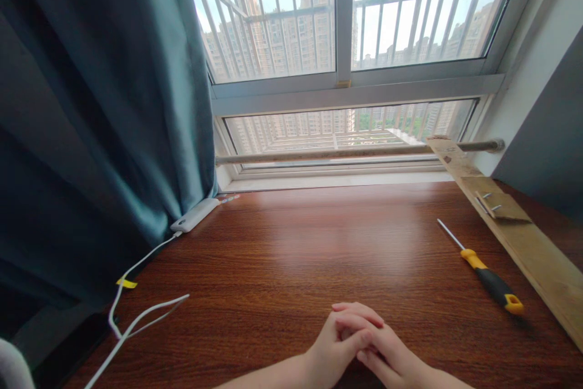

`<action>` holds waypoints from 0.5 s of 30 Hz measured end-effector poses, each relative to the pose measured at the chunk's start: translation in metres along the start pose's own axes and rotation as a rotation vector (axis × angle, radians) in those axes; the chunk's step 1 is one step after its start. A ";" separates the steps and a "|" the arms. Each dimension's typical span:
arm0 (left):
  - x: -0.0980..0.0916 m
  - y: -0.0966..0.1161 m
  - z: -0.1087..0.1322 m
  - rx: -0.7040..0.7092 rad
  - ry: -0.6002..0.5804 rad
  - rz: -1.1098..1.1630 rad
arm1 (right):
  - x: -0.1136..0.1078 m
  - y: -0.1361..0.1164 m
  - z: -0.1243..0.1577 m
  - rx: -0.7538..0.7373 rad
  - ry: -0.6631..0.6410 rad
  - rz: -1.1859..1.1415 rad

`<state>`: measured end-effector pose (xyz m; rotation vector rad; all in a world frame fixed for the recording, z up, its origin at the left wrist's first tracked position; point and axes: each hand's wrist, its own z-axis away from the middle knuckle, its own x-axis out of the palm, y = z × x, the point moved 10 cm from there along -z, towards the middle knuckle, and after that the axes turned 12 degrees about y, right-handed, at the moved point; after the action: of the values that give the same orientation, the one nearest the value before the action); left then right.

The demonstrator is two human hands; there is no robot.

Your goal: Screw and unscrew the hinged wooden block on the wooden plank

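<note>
My left hand (pixel 334 346) and my right hand (pixel 387 352) rest together on the brown wooden table (pixel 282 255) near its front edge. Their fingers are folded over one another and nothing shows between them. A screwdriver (pixel 485 275) with a yellow and black handle lies on the table to the right of my hands, apart from them, its metal shaft pointing away toward the window. Beyond it a long wooden plank (pixel 523 243) lies slanted, with a smaller wood piece and metal pins (pixel 494 206) on top.
A white power bank (pixel 195 215) with a white cable (pixel 136 316) lies at the table's left side beside a dark teal curtain (pixel 100 116). A wooden rod (pixel 337 152) spans the window sill. A barred window (pixel 341 19) faces high-rise buildings.
</note>
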<state>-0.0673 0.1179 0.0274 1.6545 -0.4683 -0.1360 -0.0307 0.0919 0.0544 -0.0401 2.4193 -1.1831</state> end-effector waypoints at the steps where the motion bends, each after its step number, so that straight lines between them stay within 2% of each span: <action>1: 0.000 0.000 0.000 -0.001 0.001 -0.001 | 0.000 0.000 0.000 0.008 -0.001 0.000; 15: 0.000 0.003 -0.001 0.009 0.004 -0.011 | 0.000 -0.001 0.001 -0.019 0.010 -0.003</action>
<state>-0.0675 0.1188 0.0301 1.6661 -0.4574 -0.1390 -0.0300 0.0903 0.0545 -0.0442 2.4397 -1.1647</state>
